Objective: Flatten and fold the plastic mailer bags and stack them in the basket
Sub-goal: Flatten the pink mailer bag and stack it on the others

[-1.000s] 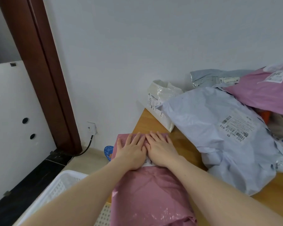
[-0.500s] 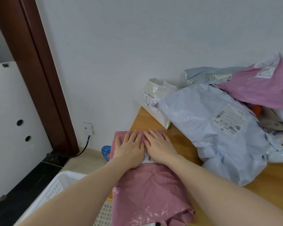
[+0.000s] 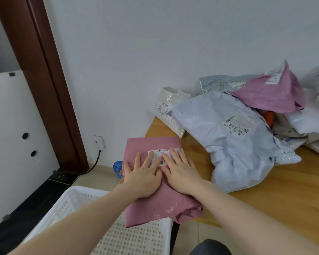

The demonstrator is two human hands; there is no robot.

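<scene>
Head view showed the fingers (image 3: 156,161) of both hands straight and slightly spread, pressed flat on a pink mailer bag (image 3: 155,183) and pinching nothing. The left hand (image 3: 143,178) and the right hand (image 3: 182,173) lay side by side, their inner edges touching, with the fingertips resting on the white shipping label (image 3: 164,156) stuck near the bag's far end. The pink bag lay at the corner of the wooden table (image 3: 274,190), its far part flat and smooth, its near end wrinkled and hanging past the table edge over the white perforated basket (image 3: 81,201), which stood lower down beside the table. To the right, well apart from the hands, a loose heap waited: a large pale grey mailer (image 3: 228,137) with a barcode label, a small white mailer (image 3: 168,109) against the wall, a second pink mailer (image 3: 271,92) on top, and more bags behind it that were too jumbled to tell apart. I judged the step to be flattening, with the fold not yet made. The likely trouble was air trapped in the crumpled near end, since pressing only at the far end could leave that part puffed and make a lumpy fold. Slick plastic might also slide under flat palms, and with so much of the bag overhanging, it could slip off the corner into the basket unfolded. The grey mailer sat near the right forearm, so a wide sweep could drag it along.
</scene>
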